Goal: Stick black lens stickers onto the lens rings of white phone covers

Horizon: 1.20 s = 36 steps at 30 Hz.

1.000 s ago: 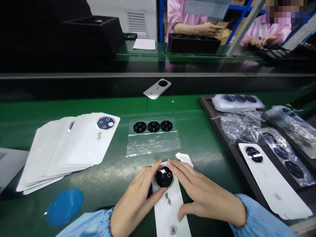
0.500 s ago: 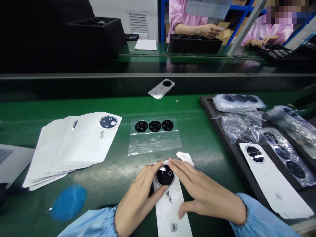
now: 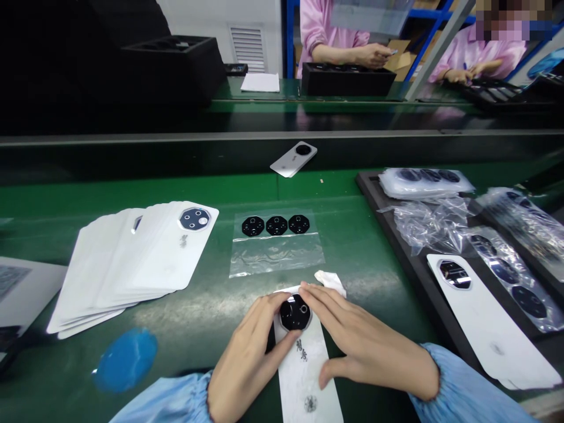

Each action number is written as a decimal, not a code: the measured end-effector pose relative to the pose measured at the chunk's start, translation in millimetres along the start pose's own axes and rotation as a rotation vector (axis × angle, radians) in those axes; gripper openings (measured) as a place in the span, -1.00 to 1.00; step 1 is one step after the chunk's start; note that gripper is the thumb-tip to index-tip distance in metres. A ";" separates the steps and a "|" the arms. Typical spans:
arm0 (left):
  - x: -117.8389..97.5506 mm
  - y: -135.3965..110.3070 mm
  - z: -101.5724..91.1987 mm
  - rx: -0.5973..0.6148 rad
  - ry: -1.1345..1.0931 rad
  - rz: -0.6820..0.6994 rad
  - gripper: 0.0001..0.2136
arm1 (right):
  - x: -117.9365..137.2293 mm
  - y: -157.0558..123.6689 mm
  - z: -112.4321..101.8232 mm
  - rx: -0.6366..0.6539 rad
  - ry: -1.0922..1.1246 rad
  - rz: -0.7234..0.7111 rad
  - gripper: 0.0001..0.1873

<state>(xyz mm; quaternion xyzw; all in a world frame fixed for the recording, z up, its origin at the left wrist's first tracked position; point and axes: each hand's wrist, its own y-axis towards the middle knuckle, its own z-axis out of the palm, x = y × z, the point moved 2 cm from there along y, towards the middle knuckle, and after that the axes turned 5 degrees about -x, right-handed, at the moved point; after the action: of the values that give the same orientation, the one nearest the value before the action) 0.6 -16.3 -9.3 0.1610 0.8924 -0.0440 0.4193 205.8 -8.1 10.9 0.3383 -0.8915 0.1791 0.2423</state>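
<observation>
A white phone back panel (image 3: 304, 376) with dark lettering lies in front of me. Near its top edge sits a black octagonal camera lens cover (image 3: 294, 317). My left hand (image 3: 251, 346) has its thumb and forefinger around the lens cover, on its left and lower edges. With fingers stretched out, my right hand (image 3: 361, 341) touches the upper right of the lens cover, and its thumb rests near the panel's right edge. A crumpled white cloth (image 3: 330, 282) lies just beyond the right fingers. Three more black lens covers (image 3: 276, 225) lie on a clear plastic sleeve (image 3: 277, 258) further off.
Fanned white panels (image 3: 145, 258) stand left, beside a blue disc (image 3: 126, 359). At right, a dark tray (image 3: 388, 235) holds plastic-wrapped lens covers (image 3: 506, 273) and white panels (image 3: 489, 329). Another panel (image 3: 294, 159) lies at the back. Co-workers in pink (image 3: 335, 35) work beyond.
The panel at the back, the fanned panels and the blue disc appear slightly further right. My hands keep nearly the same pose around the lens cover.
</observation>
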 end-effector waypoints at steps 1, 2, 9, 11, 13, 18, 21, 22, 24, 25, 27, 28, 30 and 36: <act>0.3 -0.5 0.3 -0.001 0.002 0.004 -0.55 | 0.4 -0.1 -0.3 0.002 0.000 -0.001 0.15; 0.6 -1.1 0.6 -0.001 0.005 0.006 -0.56 | 0.8 -0.1 -0.4 0.004 -0.002 -0.002 0.15; 0.9 1.1 0.2 0.013 -0.014 0.002 -0.55 | 0.3 0.3 0.2 0.015 -0.014 0.000 0.13; 1.4 3.5 -0.8 0.028 -0.031 -0.008 -0.55 | 0.2 0.3 -0.2 0.021 -0.001 0.005 0.13; 2.0 5.5 -1.9 0.043 -0.049 -0.014 -0.54 | 0.4 0.4 -0.8 0.032 0.013 0.014 0.11; 2.0 7.4 -3.6 0.035 -0.066 -0.023 -0.50 | 1.1 1.0 -2.0 0.026 0.047 0.017 0.13; -0.7 8.2 -3.8 0.018 -0.055 -0.010 -0.48 | 0.6 1.0 -1.3 0.022 0.044 0.018 0.13; -1.8 8.7 -3.7 0.010 -0.047 -0.005 -0.47 | 0.3 0.9 -0.9 0.021 0.040 0.018 0.13; -3.9 9.8 -3.8 -0.007 -0.032 0.008 -0.46 | 0.0 0.6 -0.2 0.017 0.038 0.013 0.14; -4.8 10.4 -3.9 -0.014 -0.029 0.012 -0.44 | -0.1 0.4 0.1 0.014 0.038 0.009 0.16; -5.8 11.2 -4.2 -0.021 -0.030 0.009 -0.41 | -0.3 0.3 0.5 0.009 0.032 0.006 0.19; -6.1 11.5 -4.4 -0.023 -0.033 0.004 -0.40 | -0.4 0.3 0.8 0.009 0.027 0.005 0.20; -6.6 11.9 -4.7 -0.027 -0.042 -0.010 -0.37 | -0.6 0.3 1.4 0.009 0.017 0.007 0.21; -9.1 13.4 -3.7 -0.031 -0.054 -0.049 -0.38 | -0.8 -0.7 3.2 0.007 -0.003 0.009 0.23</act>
<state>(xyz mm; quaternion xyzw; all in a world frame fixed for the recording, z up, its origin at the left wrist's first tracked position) 7.7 -5.1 0.8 0.1312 0.8850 -0.0450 0.4445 205.8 -9.8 7.9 0.3354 -0.8927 0.1828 0.2390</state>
